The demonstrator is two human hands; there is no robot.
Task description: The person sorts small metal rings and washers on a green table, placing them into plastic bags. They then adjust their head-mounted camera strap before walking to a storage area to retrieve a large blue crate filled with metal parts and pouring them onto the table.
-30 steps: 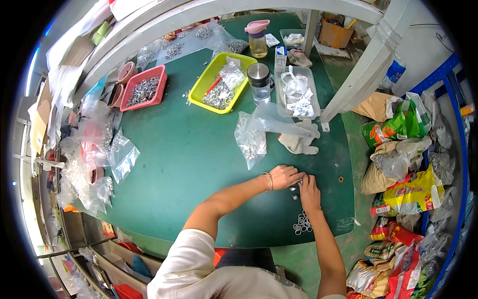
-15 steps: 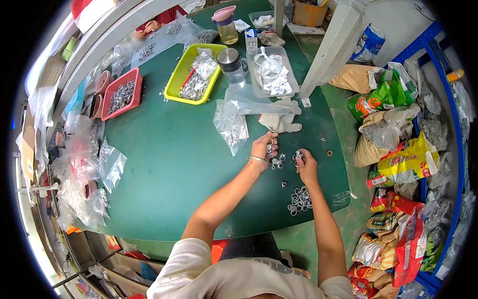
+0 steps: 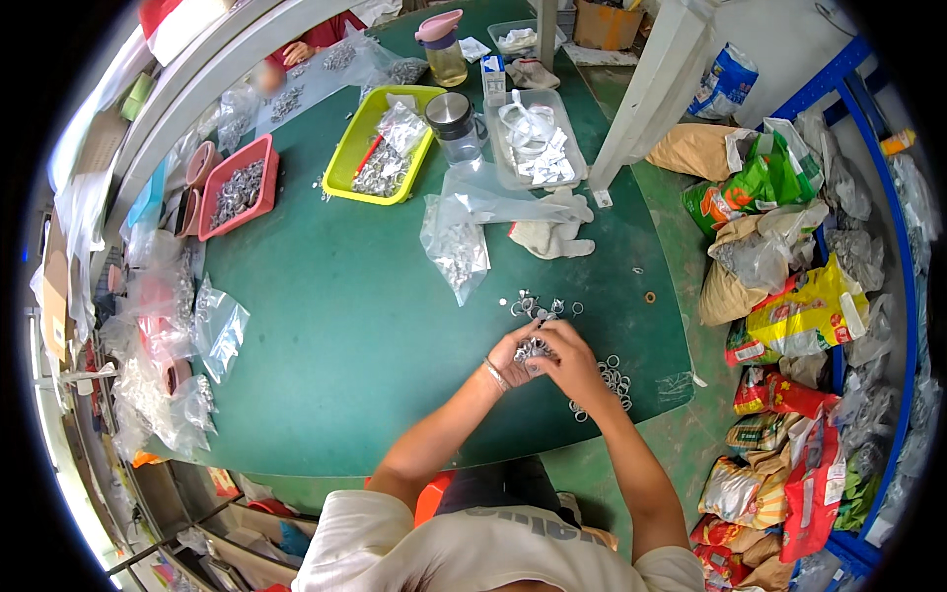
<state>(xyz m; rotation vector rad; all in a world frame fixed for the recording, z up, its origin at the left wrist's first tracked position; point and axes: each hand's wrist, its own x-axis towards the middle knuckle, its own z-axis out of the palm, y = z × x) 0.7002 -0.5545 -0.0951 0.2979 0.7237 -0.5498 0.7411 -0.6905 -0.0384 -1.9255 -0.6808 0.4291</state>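
Observation:
My left hand [image 3: 507,360] is cupped, palm up, around a small heap of silvery metal rings [image 3: 533,348]. From the right, my right hand [image 3: 569,357] reaches over that palm, its fingers closed down onto the same heap; what its fingertips pinch is partly hidden. Just beyond both hands, more small metal pieces [image 3: 538,306] lie scattered on the green table. A pile of metal rings [image 3: 614,378] rests beside my right wrist, which covers part of it.
Beyond my hands lie a white glove [image 3: 552,237] and a clear bag of parts [image 3: 456,259]. Farther back stand a yellow-green tray [image 3: 342,176], a lidded glass jar [image 3: 456,128] and a clear tub [image 3: 570,123]. A pink basket [image 3: 266,187] of metal parts sits left.
Both hands have drawn nearer to me and come together, the right moving left to meet the left. The metal pieces they were gathering are partly in my left palm now.

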